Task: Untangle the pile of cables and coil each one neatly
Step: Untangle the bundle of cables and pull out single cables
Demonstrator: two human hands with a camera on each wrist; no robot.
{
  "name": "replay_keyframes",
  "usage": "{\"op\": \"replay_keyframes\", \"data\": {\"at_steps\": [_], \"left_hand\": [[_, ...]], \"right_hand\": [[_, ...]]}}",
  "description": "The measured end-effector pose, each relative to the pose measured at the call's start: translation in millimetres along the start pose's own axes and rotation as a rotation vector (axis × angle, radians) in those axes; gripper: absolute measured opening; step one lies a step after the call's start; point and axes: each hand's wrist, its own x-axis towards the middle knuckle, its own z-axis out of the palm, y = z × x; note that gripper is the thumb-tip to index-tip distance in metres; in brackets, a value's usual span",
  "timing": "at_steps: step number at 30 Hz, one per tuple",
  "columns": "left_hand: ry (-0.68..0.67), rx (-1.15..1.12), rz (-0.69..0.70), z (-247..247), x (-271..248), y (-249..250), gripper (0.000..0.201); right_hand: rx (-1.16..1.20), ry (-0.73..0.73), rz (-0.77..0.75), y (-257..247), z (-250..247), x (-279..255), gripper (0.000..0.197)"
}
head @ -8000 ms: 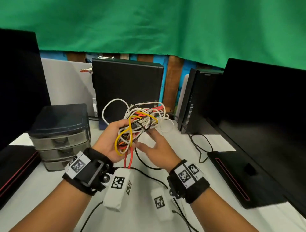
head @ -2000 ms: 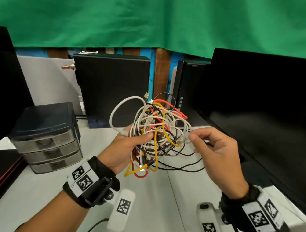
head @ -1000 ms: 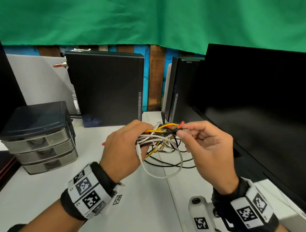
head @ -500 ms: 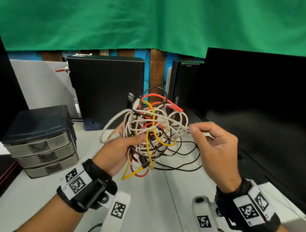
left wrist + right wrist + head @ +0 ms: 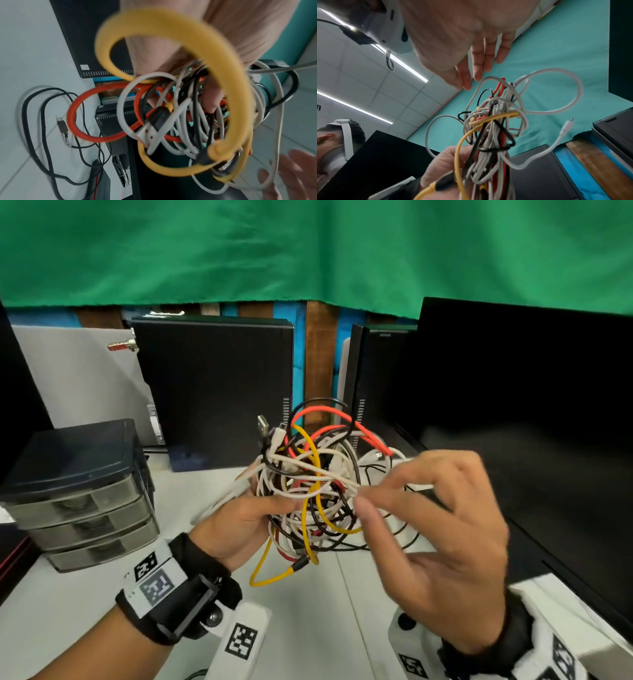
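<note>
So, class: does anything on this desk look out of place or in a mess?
Yes: the cable bundle in the left hand is one knot of white, black, red and yellow leads, none coiled. The right hand reaches for a white strand. A loose black cable also sprawls on the desk.

The yellow cable [image 5: 228, 75] looks fuzzy, like woven cloth. The red cable [image 5: 75, 108] looks woven too. The white cables [image 5: 298, 491] are smooth plastic. The green curtain [image 5: 308, 251] is soft matt cloth. The drawer box [image 5: 82, 498] is see-through plastic. The table [image 5: 68, 611] is smooth and white.
</note>
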Motion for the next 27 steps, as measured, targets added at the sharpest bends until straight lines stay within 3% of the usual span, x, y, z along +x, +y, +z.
{"op": "replay_keyframes", "data": {"at_steps": [2,5,8,10,15,18,27], "left_hand": [[-0.019,-0.004,0.012,1.8,-0.7,-1.9,0.091],[-0.016,0.063,0.045,4.4,-1.3,-3.8,0.085],[-0.01,0.174,0.117,6.5,-1.5,-3.7,0.055],[-0.018,0.23,0.134,7.1,-1.9,-4.0,0.045],[-0.045,0.204,0.087,11.1,-3.9,-6.3,0.045],[-0.068,0.06,-0.009,15.7,-5.8,-8.4,0.045],[-0.009,-0.027,-0.098,14.3,-5.6,-14.8,0.049]], "right_hand": [[-0.016,-0.122,-0.002,0.5,3.0,-1.2,0.015],[-0.08,-0.218,0.03,6.2,8.9,-4.5,0.018],[-0.111,-0.164,0.049,9.3,12.9,-8.2,0.015],[-0.11,-0.118,0.061,10.2,15.3,-11.0,0.012],[-0.089,-0.052,0.07,13.8,20.2,-12.7,0.014],[-0.073,-0.028,0.07,15.5,21.1,-12.1,0.013],[-0.006,-0.121,0.239,25.1,18.8,-12.1,0.02]]}}
